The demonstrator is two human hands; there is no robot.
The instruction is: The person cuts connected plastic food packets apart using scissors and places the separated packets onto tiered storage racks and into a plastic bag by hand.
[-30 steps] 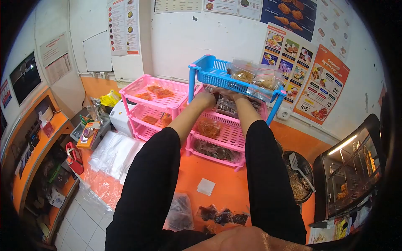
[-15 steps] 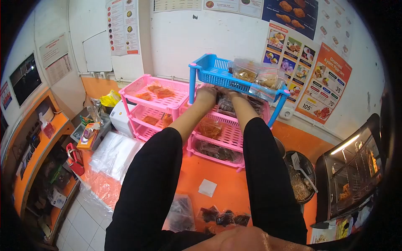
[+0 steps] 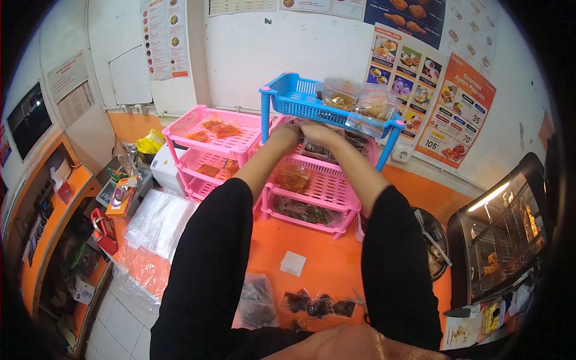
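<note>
Both my hands reach into the upper pink tier of a basket rack [image 3: 327, 171], just under its blue top basket [image 3: 294, 107]. My left hand [image 3: 289, 135] is at that tier's left part, with its fingers hidden. Close beside it, my right hand [image 3: 318, 133] bends inward, its fingertips mostly out of sight behind the blue rim. Packets with dark contents [image 3: 321, 150] lie in this tier beside and beneath my right hand. Whether either hand grips one cannot be seen. Above, the blue basket carries clear bags of brownish food [image 3: 341, 101].
On the left stands another pink rack [image 3: 207, 147] with orange packets. Plastic bags [image 3: 159, 219] lie on the orange table [image 3: 270, 246]. Small dark packets [image 3: 321, 305] and scissors [image 3: 360, 301] are near me. At right are a pan [image 3: 435, 258] and a lit display warmer [image 3: 501, 231].
My right hand has shifted left, closer to my left hand, and its elbow has swung outward. The view has moved slightly, and scissors now show beside the small dark packets.
</note>
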